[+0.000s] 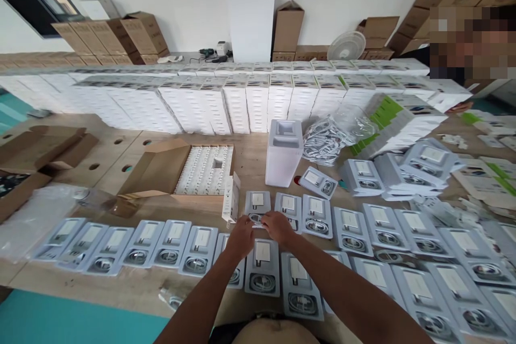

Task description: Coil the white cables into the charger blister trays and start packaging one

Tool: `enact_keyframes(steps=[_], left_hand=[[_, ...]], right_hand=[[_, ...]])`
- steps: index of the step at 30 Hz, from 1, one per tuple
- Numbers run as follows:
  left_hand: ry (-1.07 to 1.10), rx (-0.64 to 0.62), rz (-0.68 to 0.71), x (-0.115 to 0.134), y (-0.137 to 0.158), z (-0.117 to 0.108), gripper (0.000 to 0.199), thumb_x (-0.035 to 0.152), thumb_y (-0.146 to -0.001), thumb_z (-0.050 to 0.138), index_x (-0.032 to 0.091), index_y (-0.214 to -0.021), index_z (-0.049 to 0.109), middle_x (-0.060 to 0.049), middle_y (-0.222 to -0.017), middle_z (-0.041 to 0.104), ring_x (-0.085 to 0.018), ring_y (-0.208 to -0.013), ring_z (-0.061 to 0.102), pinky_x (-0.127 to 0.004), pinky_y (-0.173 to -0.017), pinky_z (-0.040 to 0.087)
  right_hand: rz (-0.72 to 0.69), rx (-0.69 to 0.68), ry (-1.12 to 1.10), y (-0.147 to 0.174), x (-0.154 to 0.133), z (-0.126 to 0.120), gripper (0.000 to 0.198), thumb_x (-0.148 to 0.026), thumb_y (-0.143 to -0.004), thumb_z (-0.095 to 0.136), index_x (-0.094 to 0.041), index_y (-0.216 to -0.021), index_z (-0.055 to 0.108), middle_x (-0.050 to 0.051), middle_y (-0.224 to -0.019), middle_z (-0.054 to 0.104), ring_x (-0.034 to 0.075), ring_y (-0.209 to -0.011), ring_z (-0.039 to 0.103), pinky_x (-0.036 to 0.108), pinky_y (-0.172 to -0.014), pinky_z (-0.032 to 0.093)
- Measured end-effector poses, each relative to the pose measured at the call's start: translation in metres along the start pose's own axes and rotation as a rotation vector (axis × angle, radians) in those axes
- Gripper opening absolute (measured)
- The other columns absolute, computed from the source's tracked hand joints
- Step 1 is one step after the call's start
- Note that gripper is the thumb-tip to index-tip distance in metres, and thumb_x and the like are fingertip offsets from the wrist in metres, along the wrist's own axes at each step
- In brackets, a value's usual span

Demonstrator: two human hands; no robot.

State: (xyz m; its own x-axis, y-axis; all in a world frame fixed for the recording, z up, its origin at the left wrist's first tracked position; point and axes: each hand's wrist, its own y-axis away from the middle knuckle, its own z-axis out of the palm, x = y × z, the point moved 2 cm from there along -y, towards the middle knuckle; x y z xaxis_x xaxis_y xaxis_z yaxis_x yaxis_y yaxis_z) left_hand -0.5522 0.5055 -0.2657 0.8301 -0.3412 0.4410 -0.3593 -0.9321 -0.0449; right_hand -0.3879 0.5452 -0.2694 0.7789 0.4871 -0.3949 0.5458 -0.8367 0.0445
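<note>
My left hand [241,236] and my right hand [278,227] meet over a grey plastic tray [258,205] that holds a white charger in its upper half. Their fingertips pinch a coiled white cable [257,219] at the tray's lower recess. Beside that tray stand more trays [316,215] of the same kind, each with a charger and a coiled cable. A long row of filled trays [173,242] runs along the near edge of the wooden table [133,285]. A small white box [231,199] stands upright just left of my hands.
An open cardboard carton [203,169] of white chargers lies behind my hands. A tall stack of empty trays [284,153] and a bag of coiled cables [328,140] stand to the right. White boxes [242,99] are stacked in a wall at the back. A person sits at far right.
</note>
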Motion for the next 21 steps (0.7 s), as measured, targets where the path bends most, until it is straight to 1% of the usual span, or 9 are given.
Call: enact_keyframes(steps=[2, 5, 7, 9, 12, 15, 17, 19, 21], left_hand=[[0.002, 0.017, -0.008, 0.001, 0.003, -0.003, 0.028, 0.007, -0.082, 0.045, 0.016, -0.106, 0.057, -0.013, -0.117, 0.053, -0.023, -0.114, 0.051, -0.04, -0.102, 0.044], [-0.006, 0.025, -0.008, 0.003, 0.007, -0.005, 0.04, 0.007, -0.08, 0.046, 0.016, -0.118, 0.051, -0.012, -0.127, 0.05, -0.023, -0.122, 0.045, -0.041, -0.106, 0.041], [-0.018, 0.015, -0.003, 0.005, 0.009, -0.003, 0.048, 0.007, -0.08, 0.045, 0.017, -0.126, 0.048, -0.011, -0.131, 0.049, -0.023, -0.127, 0.042, -0.041, -0.108, 0.038], [-0.034, -0.004, 0.002, 0.006, 0.01, 0.0, 0.049, 0.009, -0.081, 0.045, 0.017, -0.129, 0.048, -0.011, -0.134, 0.049, -0.024, -0.13, 0.039, -0.042, -0.111, 0.035], [-0.062, -0.034, -0.017, 0.006, 0.01, 0.005, 0.044, 0.015, -0.084, 0.047, 0.015, -0.127, 0.052, -0.013, -0.134, 0.051, -0.027, -0.133, 0.037, -0.045, -0.112, 0.032], [-0.082, -0.05, -0.057, 0.006, 0.008, 0.008, 0.041, 0.019, -0.085, 0.047, 0.014, -0.125, 0.055, -0.014, -0.132, 0.054, -0.029, -0.134, 0.035, -0.05, -0.11, 0.033], [-0.091, -0.058, -0.073, 0.008, 0.004, 0.009, 0.037, 0.022, -0.087, 0.047, 0.015, -0.122, 0.058, -0.014, -0.129, 0.057, -0.03, -0.134, 0.035, -0.051, -0.109, 0.032], [-0.094, -0.067, -0.071, 0.012, -0.002, 0.005, 0.031, 0.023, -0.087, 0.047, 0.017, -0.114, 0.062, -0.013, -0.125, 0.059, -0.03, -0.133, 0.037, -0.051, -0.11, 0.031], [-0.087, -0.079, -0.046, 0.019, -0.006, -0.003, 0.028, 0.022, -0.087, 0.047, 0.018, -0.109, 0.064, -0.012, -0.122, 0.062, -0.028, -0.131, 0.041, -0.048, -0.11, 0.031]], right_hand=[[-0.031, -0.008, 0.038, -0.002, -0.001, 0.003, 0.015, -0.017, -0.087, 0.053, -0.018, -0.087, 0.068, 0.007, -0.09, 0.068, 0.02, -0.091, 0.058, 0.029, -0.08, 0.039], [-0.07, -0.014, 0.091, -0.006, -0.003, 0.004, 0.02, -0.013, -0.087, 0.049, -0.016, -0.084, 0.069, 0.01, -0.088, 0.069, 0.022, -0.092, 0.057, 0.032, -0.081, 0.039], [-0.095, -0.02, 0.118, -0.009, -0.004, 0.003, 0.019, -0.012, -0.085, 0.051, -0.015, -0.08, 0.069, 0.011, -0.085, 0.069, 0.024, -0.094, 0.056, 0.034, -0.083, 0.039], [-0.119, -0.025, 0.135, -0.01, -0.005, 0.001, 0.016, -0.012, -0.082, 0.054, -0.015, -0.08, 0.07, 0.011, -0.084, 0.07, 0.025, -0.096, 0.055, 0.036, -0.085, 0.039], [-0.138, -0.025, 0.147, -0.007, -0.01, 0.001, 0.016, -0.013, -0.082, 0.055, -0.015, -0.084, 0.07, 0.011, -0.086, 0.069, 0.026, -0.099, 0.054, 0.038, -0.09, 0.037], [-0.137, -0.011, 0.148, 0.001, -0.016, 0.003, 0.021, -0.014, -0.086, 0.05, -0.015, -0.093, 0.069, 0.012, -0.1, 0.068, 0.026, -0.106, 0.053, 0.04, -0.098, 0.033], [-0.128, -0.007, 0.142, 0.004, -0.02, 0.006, 0.024, -0.013, -0.086, 0.048, -0.015, -0.099, 0.068, 0.012, -0.108, 0.067, 0.025, -0.108, 0.053, 0.041, -0.105, 0.028], [-0.112, -0.008, 0.135, 0.005, -0.024, 0.007, 0.024, -0.012, -0.085, 0.049, -0.015, -0.098, 0.068, 0.011, -0.106, 0.067, 0.024, -0.106, 0.055, 0.043, -0.109, 0.024], [-0.093, -0.007, 0.123, 0.003, -0.026, 0.004, 0.021, -0.014, -0.083, 0.052, -0.016, -0.093, 0.07, 0.009, -0.099, 0.069, 0.023, -0.103, 0.057, 0.043, -0.111, 0.023]])
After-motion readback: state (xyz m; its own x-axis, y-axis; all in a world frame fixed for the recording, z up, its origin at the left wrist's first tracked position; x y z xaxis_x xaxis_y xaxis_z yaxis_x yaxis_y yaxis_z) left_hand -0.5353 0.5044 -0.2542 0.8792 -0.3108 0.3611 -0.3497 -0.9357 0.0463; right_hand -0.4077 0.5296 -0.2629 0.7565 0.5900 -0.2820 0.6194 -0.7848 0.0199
